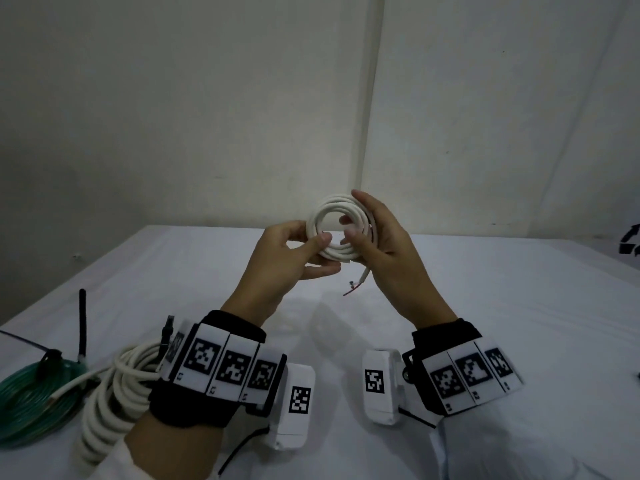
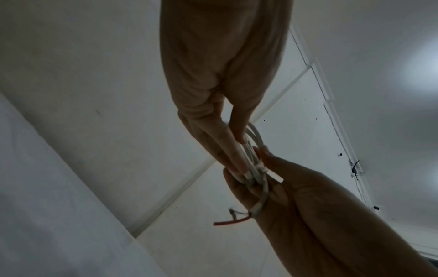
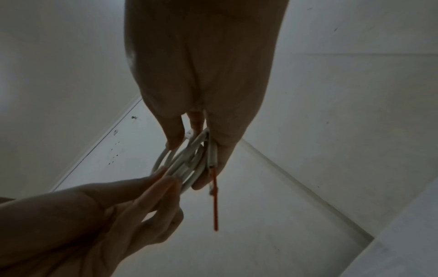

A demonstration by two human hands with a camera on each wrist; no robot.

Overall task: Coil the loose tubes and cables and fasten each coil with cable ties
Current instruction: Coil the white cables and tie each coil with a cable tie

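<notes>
Held up above the white-covered bench [image 1: 485,323], near the back wall: a small white cable coil [image 1: 337,230], several loops thick. Left hand [image 1: 294,258] pinching the coil's lower left arc between thumb and fingertips. Right hand [image 1: 377,244] wrapped round the coil's right side, fingers curled through the loops from behind, thumb in front. Hanging from the bottom of the coil, a cut cable end [image 1: 360,278] with a bare red wire [image 2: 233,222] and a thinner strand sticking out; a second red wire [image 3: 215,198] showing in the right wrist view.

On the bench at left: a green tube coil [image 1: 31,400] bound with a black cable tie [image 1: 48,358], and just beside it a larger white hose coil [image 1: 110,393].

Black wrist bands [image 1: 207,368] carrying square black-and-white code markers; small lettering under them reading roughly L1, L2, L3, the right-hand ones too blurred to read.
</notes>
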